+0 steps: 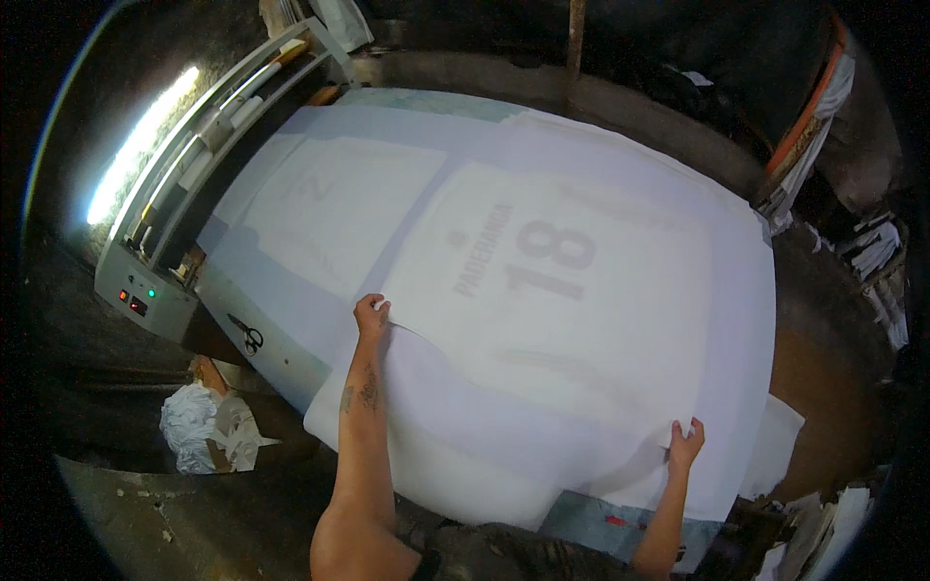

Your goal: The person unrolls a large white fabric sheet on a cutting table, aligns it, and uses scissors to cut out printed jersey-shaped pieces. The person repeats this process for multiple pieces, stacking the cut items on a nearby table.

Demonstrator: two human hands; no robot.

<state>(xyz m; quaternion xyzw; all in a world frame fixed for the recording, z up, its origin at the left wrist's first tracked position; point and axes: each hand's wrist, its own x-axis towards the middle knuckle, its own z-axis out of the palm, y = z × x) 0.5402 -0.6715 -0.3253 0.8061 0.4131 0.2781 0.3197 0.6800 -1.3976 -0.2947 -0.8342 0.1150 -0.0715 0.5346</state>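
Note:
A white jersey-shaped sheet (465, 339) with faint reversed-out lettering and figures lies across pale lilac paper on a wide work table (426, 100). My left hand (373, 315) pinches its near-left corner. My right hand (686, 442) pinches its near-right edge, where the sheet is slightly lifted. A second, smaller white piece (349, 203) with faint marks lies flat to the left. Black scissors (246, 332) rest on the table's left part.
A grey roller machine (137, 305) with lit buttons stands along the table's left end, beside a bright tube light (143, 145). Crumpled white scraps (191, 426) lie below at the left. An orange-edged frame (806, 116) and hanging scraps (877, 254) are on the right. A post (574, 39) stands behind.

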